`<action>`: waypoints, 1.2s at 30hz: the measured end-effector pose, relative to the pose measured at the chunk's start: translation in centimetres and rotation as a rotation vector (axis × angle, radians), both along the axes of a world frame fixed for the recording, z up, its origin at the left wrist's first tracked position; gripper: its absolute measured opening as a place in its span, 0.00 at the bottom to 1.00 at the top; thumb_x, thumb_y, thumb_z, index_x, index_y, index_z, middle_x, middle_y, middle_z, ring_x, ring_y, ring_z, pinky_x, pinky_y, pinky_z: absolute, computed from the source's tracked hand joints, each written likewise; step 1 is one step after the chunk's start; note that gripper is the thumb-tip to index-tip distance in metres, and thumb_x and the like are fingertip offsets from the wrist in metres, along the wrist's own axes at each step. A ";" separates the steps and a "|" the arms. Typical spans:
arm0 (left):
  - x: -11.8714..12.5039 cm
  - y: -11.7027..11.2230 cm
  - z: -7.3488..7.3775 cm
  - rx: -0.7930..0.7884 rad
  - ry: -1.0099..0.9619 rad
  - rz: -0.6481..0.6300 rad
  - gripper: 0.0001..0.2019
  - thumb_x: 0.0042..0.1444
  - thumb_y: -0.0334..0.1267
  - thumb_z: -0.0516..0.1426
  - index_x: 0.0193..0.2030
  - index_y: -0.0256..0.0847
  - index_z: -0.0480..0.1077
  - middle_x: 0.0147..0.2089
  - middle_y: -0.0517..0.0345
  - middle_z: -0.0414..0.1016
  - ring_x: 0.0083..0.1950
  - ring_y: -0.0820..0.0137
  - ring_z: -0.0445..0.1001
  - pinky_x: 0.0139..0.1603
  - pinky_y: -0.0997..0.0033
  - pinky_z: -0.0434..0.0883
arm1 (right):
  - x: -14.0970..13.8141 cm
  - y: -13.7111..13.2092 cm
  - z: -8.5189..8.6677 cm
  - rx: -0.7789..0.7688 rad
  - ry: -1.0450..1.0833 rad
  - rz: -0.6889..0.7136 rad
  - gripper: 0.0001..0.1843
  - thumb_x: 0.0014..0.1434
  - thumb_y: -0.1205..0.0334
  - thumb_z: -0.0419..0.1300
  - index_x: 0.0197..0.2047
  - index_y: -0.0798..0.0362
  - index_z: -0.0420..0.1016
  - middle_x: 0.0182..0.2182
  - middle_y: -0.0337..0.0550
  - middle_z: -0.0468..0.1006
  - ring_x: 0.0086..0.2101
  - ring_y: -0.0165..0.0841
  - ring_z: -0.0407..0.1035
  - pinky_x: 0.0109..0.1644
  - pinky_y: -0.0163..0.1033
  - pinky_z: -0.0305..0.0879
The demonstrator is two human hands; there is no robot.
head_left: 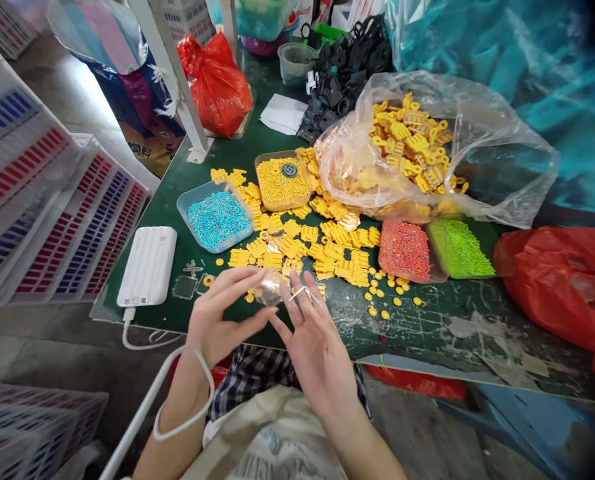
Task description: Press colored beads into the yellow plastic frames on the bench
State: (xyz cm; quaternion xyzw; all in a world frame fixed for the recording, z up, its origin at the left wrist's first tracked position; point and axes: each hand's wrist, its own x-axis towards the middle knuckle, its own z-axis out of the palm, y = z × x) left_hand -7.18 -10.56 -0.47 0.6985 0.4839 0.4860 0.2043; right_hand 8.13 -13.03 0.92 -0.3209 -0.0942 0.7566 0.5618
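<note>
Between the thumb and fingers of my left hand is a small clear plastic piece. My right hand is beside it, palm up, fingers stretched out and apart. A thin whitish strip shows across its fingers; I cannot tell what it is. Flat yellow plastic parts lie spread just beyond both hands. To the left of my left hand are a clear square piece and a small yellow ring piece. Small round yellow pieces are scattered right of my right hand.
Trays hold blue beads, yellow beads, red beads and green beads. Behind them lie a clear bag of yellow parts and black parts. A white power bank with a cable sits left. A metal post rises behind.
</note>
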 end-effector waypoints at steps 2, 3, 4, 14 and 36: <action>0.8 -0.3 0.9 0.018 0.034 -0.081 0.23 0.56 0.35 0.64 0.59 0.47 0.70 0.51 0.51 0.77 0.52 0.64 0.76 0.54 0.65 0.75 | 0.0 0.0 0.2 -0.017 0.042 0.028 0.20 0.60 0.55 0.61 0.56 0.36 0.73 0.63 0.37 0.66 0.62 0.39 0.60 0.61 0.55 0.64; 1.1 -0.3 1.3 0.016 0.045 -0.114 0.25 0.56 0.34 0.63 0.61 0.46 0.68 0.52 0.50 0.77 0.53 0.63 0.76 0.55 0.63 0.74 | 0.0 -0.1 0.4 -0.019 0.056 0.040 0.20 0.60 0.54 0.61 0.56 0.37 0.72 0.62 0.38 0.68 0.61 0.39 0.62 0.60 0.56 0.65; 1.4 -0.4 1.5 0.005 0.047 -0.143 0.27 0.56 0.34 0.63 0.63 0.47 0.65 0.53 0.50 0.77 0.54 0.63 0.75 0.57 0.62 0.73 | 0.0 -0.1 0.6 -0.018 0.064 0.049 0.20 0.61 0.52 0.61 0.56 0.37 0.72 0.60 0.39 0.69 0.59 0.39 0.64 0.59 0.56 0.66; 2.2 -0.8 2.4 -0.154 -0.073 -0.313 0.39 0.56 0.32 0.62 0.71 0.53 0.49 0.53 0.54 0.77 0.58 0.63 0.73 0.64 0.57 0.67 | 0.8 -0.6 1.0 0.005 0.022 0.041 0.19 0.64 0.48 0.57 0.57 0.37 0.72 0.59 0.39 0.71 0.57 0.38 0.66 0.54 0.51 0.71; -4.1 0.6 -4.3 -0.109 0.536 0.413 0.19 0.60 0.41 0.59 0.58 0.45 0.68 0.50 0.51 0.78 0.51 0.56 0.72 0.55 0.54 0.64 | 0.4 0.1 -1.6 -0.009 -0.305 -0.140 0.22 0.53 0.61 0.69 0.51 0.48 0.72 0.47 0.44 0.80 0.41 0.34 0.77 0.31 0.36 0.79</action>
